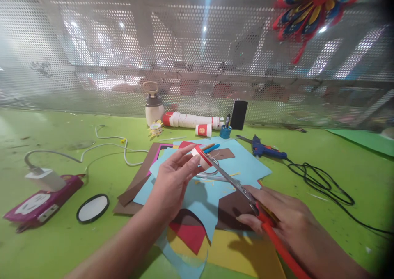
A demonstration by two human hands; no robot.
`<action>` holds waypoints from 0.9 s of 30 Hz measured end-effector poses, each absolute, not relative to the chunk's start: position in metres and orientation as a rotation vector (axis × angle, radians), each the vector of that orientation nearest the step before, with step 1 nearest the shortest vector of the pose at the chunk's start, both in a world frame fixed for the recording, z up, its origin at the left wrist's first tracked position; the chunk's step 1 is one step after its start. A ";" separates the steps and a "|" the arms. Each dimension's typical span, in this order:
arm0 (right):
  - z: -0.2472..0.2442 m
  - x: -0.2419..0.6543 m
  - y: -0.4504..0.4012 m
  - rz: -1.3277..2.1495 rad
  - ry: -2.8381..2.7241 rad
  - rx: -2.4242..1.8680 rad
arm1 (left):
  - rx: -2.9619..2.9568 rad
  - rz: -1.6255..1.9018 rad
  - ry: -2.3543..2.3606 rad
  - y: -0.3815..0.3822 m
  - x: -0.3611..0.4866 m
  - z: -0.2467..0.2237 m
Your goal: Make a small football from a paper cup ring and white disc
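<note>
Gripping red-handled metal scissors (pixel 237 185), the right hand's fingers (pixel 256 225) are closed round the handles, blades reaching the small red-and-white paper cup piece (pixel 203 157). That piece sits pinched between the left hand's thumb and fingers (pixel 187 167), above light-blue paper sheets (pixel 243 162) on the green tabletop (pixel 118 184). Beyond stands a red-and-white paper cup stack (pixel 193 120), lying sideways.

Power strip (pixel 52 200), flower ornament (pixel 318 8), perforated screen (pixel 184 57)

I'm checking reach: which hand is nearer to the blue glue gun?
Right. The right hand, holding scissors, is on the near side of the blue glue gun; the left hand, holding a red-and-white piece, is farther off, to its left.
</note>
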State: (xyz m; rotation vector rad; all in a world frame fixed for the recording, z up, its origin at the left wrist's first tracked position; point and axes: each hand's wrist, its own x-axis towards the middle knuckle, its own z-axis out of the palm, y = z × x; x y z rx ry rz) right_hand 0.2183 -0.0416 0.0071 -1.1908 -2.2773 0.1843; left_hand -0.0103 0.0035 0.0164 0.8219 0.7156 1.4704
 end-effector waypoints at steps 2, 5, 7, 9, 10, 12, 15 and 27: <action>0.007 0.218 -0.041 0.189 -2.270 -1.195 | 0.822 1.466 0.726 0.003 -0.011 0.017; 0.009 0.216 -0.041 0.213 -2.272 -1.204 | 0.828 1.472 0.743 0.004 -0.011 0.017; 0.010 0.216 -0.041 0.234 -2.277 -1.217 | 0.851 1.487 0.760 0.004 -0.011 0.017; 0.011 0.215 -0.041 0.250 -2.280 -1.235 | 0.888 1.499 0.766 0.005 -0.011 0.016; 0.011 0.215 -0.041 0.262 -2.283 -1.242 | 0.902 1.501 0.764 0.005 -0.011 0.015; 0.012 0.215 -0.041 0.285 -2.282 -1.245 | 0.920 1.498 0.760 0.005 -0.011 0.013; 0.012 0.215 -0.042 0.308 -2.267 -1.250 | 0.944 1.488 0.781 0.004 -0.010 0.012; 0.007 0.216 -0.043 0.324 -2.275 -1.286 | 0.885 1.492 0.766 0.003 -0.009 0.011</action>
